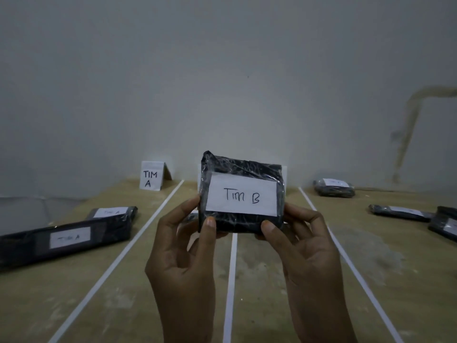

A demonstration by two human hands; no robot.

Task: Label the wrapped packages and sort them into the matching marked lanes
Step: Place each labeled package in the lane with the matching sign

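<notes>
Black plastic wrap covered the package (pixel 241 194) that both hands held up in front of the camera, above the middle of the worktop (pixel 272 280). The left hand (pixel 184 253) grasped its lower left corner with the thumb on the front face, and the right hand (pixel 305 248) grasped the lower right corner in the same way. A white label (pixel 241 196) on the front face read "Tim B". Three white strips lay on the brown worktop and ran away from the camera: a left strip (pixel 118 258), a middle strip (pixel 231 280) and a right strip (pixel 346 258). At the far end, near the wall (pixel 222 70), a folded white card (pixel 152 178) stood with the words "TIM A". Left of the left strip lay two long black packages, a near one (pixel 64 240) and a farther one (pixel 113 214), both with labels that seemed to read "Tim A". Right of the right strip lay three more dark packages: one (pixel 333 188) near the wall, one (pixel 400 212) closer, and one (pixel 444 222) at the right edge; their labels were too blurred to read.
</notes>
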